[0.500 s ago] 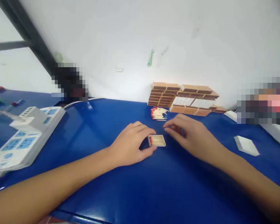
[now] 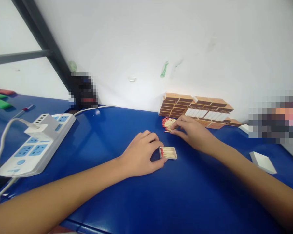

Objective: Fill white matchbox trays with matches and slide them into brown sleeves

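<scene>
A small white matchbox tray [image 2: 175, 158] lies on the blue table, partly filled with red-tipped matches [image 2: 168, 151]. My left hand [image 2: 141, 156] grips its left end between thumb and fingers. Beyond it, a loose pile of matches [image 2: 168, 123] rests with the red heads pointing left. My right hand [image 2: 191, 130] reaches to the near right side of that pile, thumb and index finger pinched on match ends there. How many matches are between the fingertips is hidden.
Matchboxes [image 2: 175, 105] are stacked against the white wall. A white box [image 2: 263, 162] lies at the right on the blue table [image 2: 127, 208]. To the left sits a power strip [image 2: 36, 156] with a plugged-in white cable [image 2: 1, 146]. Green and red pieces [image 2: 1, 100] lie far left.
My right hand has moved up and left from beside the tray to the match pile, its fingertips now on the matches. My left hand still holds the tray; the view has shifted slightly.
</scene>
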{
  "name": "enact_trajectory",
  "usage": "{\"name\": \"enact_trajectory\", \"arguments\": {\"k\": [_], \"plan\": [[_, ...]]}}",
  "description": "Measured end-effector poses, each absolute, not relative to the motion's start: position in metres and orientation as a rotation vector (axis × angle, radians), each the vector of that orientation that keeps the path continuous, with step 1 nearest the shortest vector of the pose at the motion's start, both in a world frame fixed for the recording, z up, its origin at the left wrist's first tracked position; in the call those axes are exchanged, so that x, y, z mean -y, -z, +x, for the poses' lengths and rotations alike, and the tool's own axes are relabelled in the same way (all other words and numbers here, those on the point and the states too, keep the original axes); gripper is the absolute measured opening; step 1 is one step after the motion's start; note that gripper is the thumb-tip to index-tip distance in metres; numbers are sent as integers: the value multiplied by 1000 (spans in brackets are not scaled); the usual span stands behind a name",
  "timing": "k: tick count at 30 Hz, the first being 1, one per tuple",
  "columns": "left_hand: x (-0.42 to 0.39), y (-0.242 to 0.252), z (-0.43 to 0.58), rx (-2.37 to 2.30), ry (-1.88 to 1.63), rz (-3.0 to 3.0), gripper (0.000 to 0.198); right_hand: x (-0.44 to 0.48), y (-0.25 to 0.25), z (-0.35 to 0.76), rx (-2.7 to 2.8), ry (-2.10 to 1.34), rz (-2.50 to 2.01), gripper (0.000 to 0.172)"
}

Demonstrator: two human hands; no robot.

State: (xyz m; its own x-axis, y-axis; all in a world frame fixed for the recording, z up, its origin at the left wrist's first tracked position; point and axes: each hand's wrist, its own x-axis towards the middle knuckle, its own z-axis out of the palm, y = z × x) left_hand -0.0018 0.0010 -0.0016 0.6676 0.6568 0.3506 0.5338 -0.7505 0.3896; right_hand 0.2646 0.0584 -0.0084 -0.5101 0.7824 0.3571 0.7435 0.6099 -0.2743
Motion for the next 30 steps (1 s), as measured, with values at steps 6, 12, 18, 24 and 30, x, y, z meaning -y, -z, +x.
{"name": "enact_trajectory", "arguments": {"k": [6, 12, 18, 24, 30], "plan": [[-2, 3, -3, -956, -698, 2634, 31, -60, 6, 268, 2397, -244, -1304, 20], [-1, 2, -3, -961, -681, 2640, 28, -52, -2, 269, 2392, -410, -1388, 19], [-2, 1, -3, -961, -677, 2650, 30, -43, -7, 268, 2458, -355, -1529, 21], [-1, 1, -3, -959, -667, 2660, 30, -29, -8, 264, 2554, -147, -1607, 25], [-1, 1, -3, -959, -671, 2663, 30, -21, -4, 269, 2569, -178, -1600, 26]]}}
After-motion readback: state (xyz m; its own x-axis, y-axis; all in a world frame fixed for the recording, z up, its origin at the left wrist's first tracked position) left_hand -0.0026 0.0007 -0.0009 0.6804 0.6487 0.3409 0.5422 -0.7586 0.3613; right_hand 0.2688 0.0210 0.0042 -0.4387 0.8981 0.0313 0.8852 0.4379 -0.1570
